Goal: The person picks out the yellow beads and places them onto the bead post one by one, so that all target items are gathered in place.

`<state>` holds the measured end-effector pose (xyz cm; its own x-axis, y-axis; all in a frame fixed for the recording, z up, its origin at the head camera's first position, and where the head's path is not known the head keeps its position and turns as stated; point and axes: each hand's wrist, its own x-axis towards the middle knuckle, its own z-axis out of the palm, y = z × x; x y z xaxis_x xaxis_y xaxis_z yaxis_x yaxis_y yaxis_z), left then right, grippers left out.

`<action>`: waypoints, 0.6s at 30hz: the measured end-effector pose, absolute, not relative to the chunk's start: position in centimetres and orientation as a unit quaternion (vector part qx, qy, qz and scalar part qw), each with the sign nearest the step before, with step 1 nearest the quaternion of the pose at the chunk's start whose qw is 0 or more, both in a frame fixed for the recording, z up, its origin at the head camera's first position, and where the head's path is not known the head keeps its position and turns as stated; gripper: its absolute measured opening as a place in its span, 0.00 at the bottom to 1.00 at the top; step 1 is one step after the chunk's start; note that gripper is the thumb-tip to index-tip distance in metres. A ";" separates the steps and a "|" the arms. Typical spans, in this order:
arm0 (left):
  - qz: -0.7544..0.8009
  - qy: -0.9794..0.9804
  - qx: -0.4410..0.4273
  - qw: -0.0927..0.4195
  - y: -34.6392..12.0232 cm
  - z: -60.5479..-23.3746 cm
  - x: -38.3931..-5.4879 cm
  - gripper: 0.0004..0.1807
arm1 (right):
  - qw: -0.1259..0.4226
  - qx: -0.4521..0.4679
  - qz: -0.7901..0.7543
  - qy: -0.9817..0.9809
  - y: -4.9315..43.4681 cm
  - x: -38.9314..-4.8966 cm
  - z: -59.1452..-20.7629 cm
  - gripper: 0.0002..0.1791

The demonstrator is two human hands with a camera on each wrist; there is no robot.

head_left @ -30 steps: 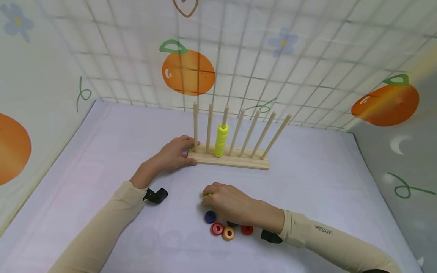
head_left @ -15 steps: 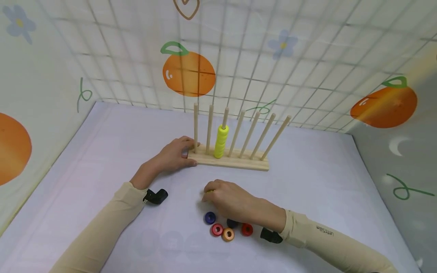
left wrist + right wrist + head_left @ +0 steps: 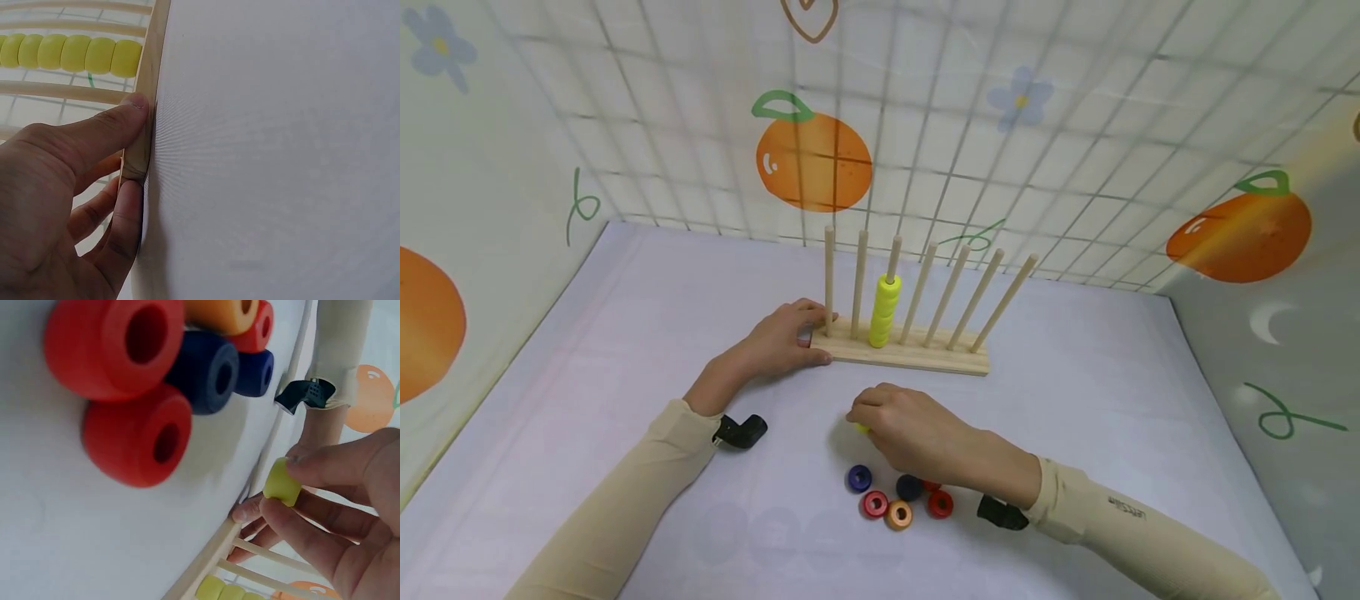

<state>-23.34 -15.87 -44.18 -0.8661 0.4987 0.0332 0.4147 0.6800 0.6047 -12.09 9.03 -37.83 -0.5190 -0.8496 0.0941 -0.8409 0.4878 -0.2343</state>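
A wooden bead stand (image 3: 910, 358) with several upright pegs sits on the table, and a stack of yellow beads (image 3: 885, 312) fills much of its third peg from the left. My left hand (image 3: 786, 337) grips the left end of the base, thumb along the front edge and fingers round the end, as the left wrist view shows. In front of the stand, my right hand (image 3: 917, 429) pinches one yellow bead (image 3: 282, 481) between thumb and fingertips. That bead mostly hides behind the fingers in the head view.
Loose beads lie below my right hand: a blue bead (image 3: 859, 478), a dark blue bead (image 3: 909, 487), an orange bead (image 3: 899, 515) and several red ones, including a red bead (image 3: 940, 503). A patterned curtain (image 3: 700, 125) hangs behind the table.
My right hand has shifted slightly forward, away from the loose beads, with the yellow bead in its pinch. More of the dark blue and red beads shows. The left hand stays on the stand.
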 end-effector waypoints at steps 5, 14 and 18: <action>0.313 0.916 0.243 0.071 -15.8 -44.0 -23.2 0.37 | 0.012 -0.485 -0.134 0.864 9.3 -12.1 -37.4 0.14; 0.317 0.914 0.245 0.067 -15.8 -43.9 -23.1 0.36 | -0.002 -0.482 -0.138 0.865 9.8 -12.1 -36.4 0.15; 0.316 0.914 0.247 0.065 -15.8 -44.0 -23.1 0.36 | -0.004 -0.481 -0.139 0.866 9.9 -12.1 -36.0 0.15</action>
